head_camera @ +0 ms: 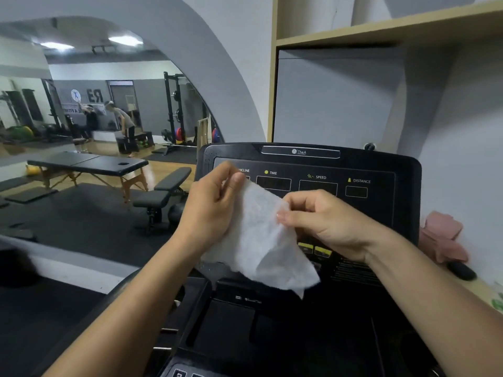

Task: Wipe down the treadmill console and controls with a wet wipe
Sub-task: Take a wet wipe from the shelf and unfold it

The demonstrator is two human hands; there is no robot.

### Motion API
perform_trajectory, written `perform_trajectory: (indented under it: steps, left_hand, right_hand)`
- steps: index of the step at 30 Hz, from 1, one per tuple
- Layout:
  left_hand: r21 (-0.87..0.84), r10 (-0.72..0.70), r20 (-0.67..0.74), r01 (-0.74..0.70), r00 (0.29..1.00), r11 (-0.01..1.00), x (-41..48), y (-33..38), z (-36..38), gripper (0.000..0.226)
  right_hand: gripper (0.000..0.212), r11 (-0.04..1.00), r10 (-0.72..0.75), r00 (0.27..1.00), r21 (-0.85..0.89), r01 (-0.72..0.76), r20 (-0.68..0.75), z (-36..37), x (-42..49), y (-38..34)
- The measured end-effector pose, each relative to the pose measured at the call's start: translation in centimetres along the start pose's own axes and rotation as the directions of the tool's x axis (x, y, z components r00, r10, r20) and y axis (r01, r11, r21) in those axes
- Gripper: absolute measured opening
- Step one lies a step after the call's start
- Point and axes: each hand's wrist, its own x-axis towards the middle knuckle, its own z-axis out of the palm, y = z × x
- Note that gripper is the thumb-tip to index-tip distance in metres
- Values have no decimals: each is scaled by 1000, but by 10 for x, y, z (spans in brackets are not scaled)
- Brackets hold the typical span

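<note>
Black moulded trays of the treadmill (272,336) fill the bottom of the view, with both bare forearms reaching in over them. Just above the trays hangs the wet wipe (258,240), white and unfolded, held in the air between the two hands and not touching the machine. The left hand (209,210) pinches its upper left edge, thumb and fingers (236,178) closed on the sheet. The right hand (326,216) pinches the right edge, its fingers (291,217) curled onto the fabric. The lower corner of the wipe droops free.

Behind the wipe stands the treadmill console (381,164), black and unlit, with windows labelled INCLINE, TIME, SPEED and DISTANCE. Two yellow buttons (322,251) show under the right wrist. To the right of the console, a crumpled pink cloth (441,235) and a small dark object (461,270) lie on a pale wooden tabletop (483,289) against the grey wall.

Higher up runs a wooden shelf (381,31). Through the arch on the left lies a gym floor: a weight bench (163,191) nearest, then a black massage table (89,164), then a squat rack (174,110) and two people far off.
</note>
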Motion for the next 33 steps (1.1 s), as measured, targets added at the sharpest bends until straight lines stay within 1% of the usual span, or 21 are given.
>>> perform_trajectory:
  steps: [3, 4, 6, 7, 10, 12, 14, 15, 16, 18, 19, 21, 23, 24, 25, 26, 27, 28, 30, 31, 33]
  left_hand:
    - [-16, -12, 18, 12, 1000, 1000, -6, -3, 9, 30]
    - [-23, -28, 14, 28, 1000, 999, -7, -5, 13, 32]
    - [-38, -68, -9, 67, 998, 997, -7, -11, 19, 31]
    - [-57, -94, -23, 93, 995, 994, -6, -13, 20, 29]
    - [-192, -203, -22, 195, 979, 962, 0, -15, 21, 17]
    - [-274, -279, 44, 280, 959, 920, 3, -14, 19, 13]
    - [-386, -328, 202, 382, 923, 839, 5, -10, 19, 12]
    - [-431, -324, 287, 424, 901, 797, 6, -7, 20, 13]
    - [-446, -309, 354, 450, 883, 774, 6, -4, 23, 17]
    - [-423, -284, 442, 477, 851, 770, 6, 1, 31, 23]
    - [-398, -283, 464, 482, 840, 780, 6, 3, 35, 21]
    - [-292, -280, 474, 449, 835, 844, 5, 5, 40, 16]
    - [-50, -289, 426, 342, 857, 939, 4, 5, 48, 40]
    - [90, -282, 372, 268, 884, 959, 1, 6, 54, 49]
    - [186, -253, 306, 203, 918, 961, -4, 10, 62, 53]
    - [218, -201, 249, 148, 947, 965, -12, 16, 69, 53]
    - [180, -133, 239, 91, 962, 980, -20, 22, 77, 51]
    - [83, -73, 287, 51, 955, 995, -29, 27, 84, 50]
    - [-166, 3, 450, 80, 893, 983, -44, 40, 95, 58]
    - [-233, 28, 489, 99, 872, 967, -48, 43, 101, 66]
    - [-270, 17, 443, 115, 897, 956, -51, 41, 115, 78]
  right_hand:
    - [14, 979, 47, 995, 200, -28, -90, -2, -1, 9]
    - [14, 982, 64, 990, 185, -40, -124, -3, -2, 13]
    - [15, 999, 49, 982, 1, -50, -183, -8, -6, 26]
    - [18, 997, 45, 983, -60, -57, -176, -13, -10, 30]
    - [33, 990, 103, 991, -86, -111, -89, -35, -26, 31]
    - [32, 966, 141, 986, -204, -157, -95, -50, -36, 30]
    - [19, 944, 117, 972, -281, -172, -202, -61, -40, 28]
    - [15, 951, 89, 960, -264, -162, -267, -65, -39, 29]
    - [19, 972, 78, 943, -188, -145, -325, -68, -39, 30]
    - [30, 989, 134, 914, 114, -98, -382, -70, -37, 30]
    - [31, 965, 170, 910, 252, -75, -379, -70, -37, 30]
    - [29, 920, 196, 910, 389, -42, -365, -72, -38, 30]
    - [24, 891, 181, 921, 454, -5, -344, -73, -38, 30]
    - [22, 871, 170, 927, 491, 17, -334, -73, -38, 30]
    - [19, 852, 159, 933, 522, 36, -323, -72, -38, 30]
    - [16, 838, 146, 938, 543, 52, -315, -71, -38, 32]
    - [14, 829, 135, 939, 555, 67, -316, -70, -37, 33]
    - [14, 818, 136, 935, 569, 81, -328, -69, -36, 36]
    - [20, 792, 150, 917, 600, 112, -369, -67, -35, 38]
    - [21, 786, 149, 912, 606, 125, -381, -66, -35, 38]
    - [16, 778, 142, 912, 613, 137, -384, -64, -35, 36]
